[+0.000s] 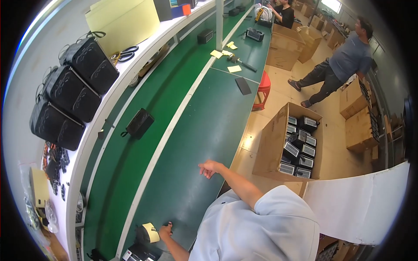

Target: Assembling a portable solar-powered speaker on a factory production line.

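Note:
My right hand [210,168] hovers over the green worktable [191,187], its fingers loosely bent and apart with nothing in them. Lower down, my left hand [166,230] is beside a dark device [141,235] that has a yellow paper [152,232] against it. The left thumb sticks out; whether the other fingers touch the paper is hard to make out. Further dark items and a box [130,254] lie below that device, partly cut off. A black box-shaped device with a strap [139,123] sits on the bright green belt, left of the worktable.
Three black strapped devices [74,102] and scissors [127,54] occupy the left shelf. A flat dark piece [243,86], a tool with a dark handle [242,63] and yellow papers lie up the table. Right stand a red stool [263,91] and a carton [272,141] of panelled devices. One person walks; another works far off.

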A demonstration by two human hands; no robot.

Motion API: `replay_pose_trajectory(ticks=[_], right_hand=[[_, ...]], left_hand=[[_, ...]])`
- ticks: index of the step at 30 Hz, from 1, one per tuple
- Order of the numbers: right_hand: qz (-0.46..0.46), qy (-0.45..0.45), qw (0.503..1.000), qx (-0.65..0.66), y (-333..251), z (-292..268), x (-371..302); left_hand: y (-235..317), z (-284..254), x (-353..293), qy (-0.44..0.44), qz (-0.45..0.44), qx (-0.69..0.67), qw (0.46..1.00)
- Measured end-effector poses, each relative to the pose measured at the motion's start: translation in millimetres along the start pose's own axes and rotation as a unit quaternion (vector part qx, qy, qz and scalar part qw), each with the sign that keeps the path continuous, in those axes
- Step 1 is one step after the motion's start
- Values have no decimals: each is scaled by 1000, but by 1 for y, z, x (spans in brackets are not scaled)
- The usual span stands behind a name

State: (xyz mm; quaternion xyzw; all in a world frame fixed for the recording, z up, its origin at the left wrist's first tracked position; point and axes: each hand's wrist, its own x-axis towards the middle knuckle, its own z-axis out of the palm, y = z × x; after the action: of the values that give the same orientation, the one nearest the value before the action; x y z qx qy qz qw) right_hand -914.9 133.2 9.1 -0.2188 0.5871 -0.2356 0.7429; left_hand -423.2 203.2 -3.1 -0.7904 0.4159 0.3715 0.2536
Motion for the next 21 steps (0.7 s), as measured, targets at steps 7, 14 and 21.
replay_pose_trajectory(ticks=[7, 14, 21], right_hand=[[6, -6, 1000, -5, 4, 0, 3], [25, -19, 999, -30, -4, 8, 3], [9, 3, 1000, -25, 1, 5, 3]], left_hand=[[-9, 9, 5, 35, -7, -5, 999], [-16, 1, 27, -29, -50, 73, 996], [7, -3, 26, -107, -57, 62, 991]])
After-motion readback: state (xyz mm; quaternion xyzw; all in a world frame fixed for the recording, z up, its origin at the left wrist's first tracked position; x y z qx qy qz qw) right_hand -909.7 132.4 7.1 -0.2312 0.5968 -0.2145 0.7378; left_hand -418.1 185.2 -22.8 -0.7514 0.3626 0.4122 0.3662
